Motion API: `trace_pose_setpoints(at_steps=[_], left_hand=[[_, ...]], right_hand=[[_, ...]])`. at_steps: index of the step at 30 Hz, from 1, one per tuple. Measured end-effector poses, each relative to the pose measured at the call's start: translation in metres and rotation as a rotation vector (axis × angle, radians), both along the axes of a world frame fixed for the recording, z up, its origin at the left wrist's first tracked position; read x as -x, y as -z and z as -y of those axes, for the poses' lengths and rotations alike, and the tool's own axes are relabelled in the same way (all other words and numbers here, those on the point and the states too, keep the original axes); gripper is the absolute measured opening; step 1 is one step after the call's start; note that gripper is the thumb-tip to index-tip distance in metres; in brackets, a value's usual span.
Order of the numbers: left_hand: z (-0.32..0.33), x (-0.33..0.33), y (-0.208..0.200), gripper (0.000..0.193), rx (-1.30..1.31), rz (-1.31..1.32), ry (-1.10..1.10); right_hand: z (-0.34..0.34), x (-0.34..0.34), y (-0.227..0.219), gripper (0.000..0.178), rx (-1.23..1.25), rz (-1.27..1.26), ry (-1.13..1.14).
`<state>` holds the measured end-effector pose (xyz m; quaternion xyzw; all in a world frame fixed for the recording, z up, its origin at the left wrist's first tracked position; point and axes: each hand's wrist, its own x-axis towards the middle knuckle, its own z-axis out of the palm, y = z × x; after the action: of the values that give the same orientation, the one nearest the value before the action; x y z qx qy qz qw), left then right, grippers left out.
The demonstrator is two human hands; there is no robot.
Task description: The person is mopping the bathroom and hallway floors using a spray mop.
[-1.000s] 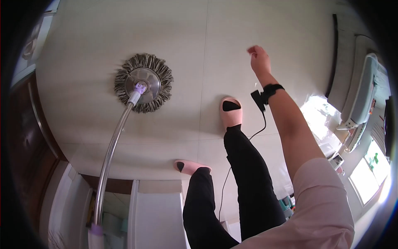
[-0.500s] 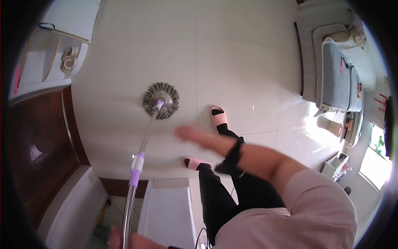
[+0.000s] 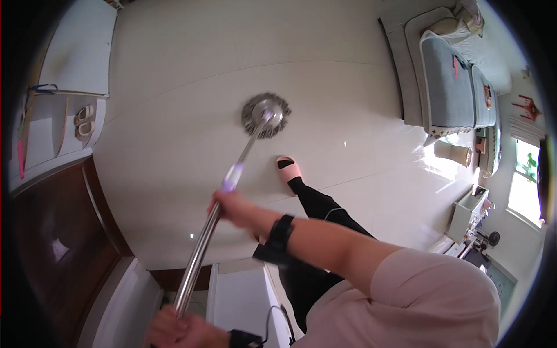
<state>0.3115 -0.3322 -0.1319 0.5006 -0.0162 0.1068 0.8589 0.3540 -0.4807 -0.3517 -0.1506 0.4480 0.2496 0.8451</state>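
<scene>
Inside left fingers [image 3: 164, 325] and right fingers [image 3: 223, 199], both curled round it, the mop pole [image 3: 197, 258].

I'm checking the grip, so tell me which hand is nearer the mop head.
Right. The right hand grips the handle between the mop head and the left hand, which holds it farther back.

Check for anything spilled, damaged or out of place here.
Nothing stands out: the right hand and left hand grip the mop handle, the mop head rests on the floor, and the shoes sit in the shelf unit.
</scene>
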Motion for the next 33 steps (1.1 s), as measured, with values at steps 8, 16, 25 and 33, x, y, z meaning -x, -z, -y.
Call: trace_pose_setpoints(at_steps=[8, 16, 25, 33], left_hand=[[0.259, 0.025, 0.221, 0.026, -0.271, -0.469, 0.433], [0.297, 0.033, 0.275, 0.025, -0.071, -0.559, 0.729], [-0.033, 0.093, 0.144, 0.016, -0.817, -0.753, 0.550], [-0.269, 0.191, -0.088, 0.023, -0.812, -0.368, -0.197]], right_hand=[[0.311, -0.007, 0.056, 0.057, 0.992, -0.118, -0.188], [0.354, 0.062, 0.098, 0.021, 0.948, -0.168, -0.256], [0.058, 0.195, 0.093, 0.028, 0.342, -0.147, -0.249], [-0.291, 0.183, -0.085, 0.030, -0.221, 0.114, -0.460]])
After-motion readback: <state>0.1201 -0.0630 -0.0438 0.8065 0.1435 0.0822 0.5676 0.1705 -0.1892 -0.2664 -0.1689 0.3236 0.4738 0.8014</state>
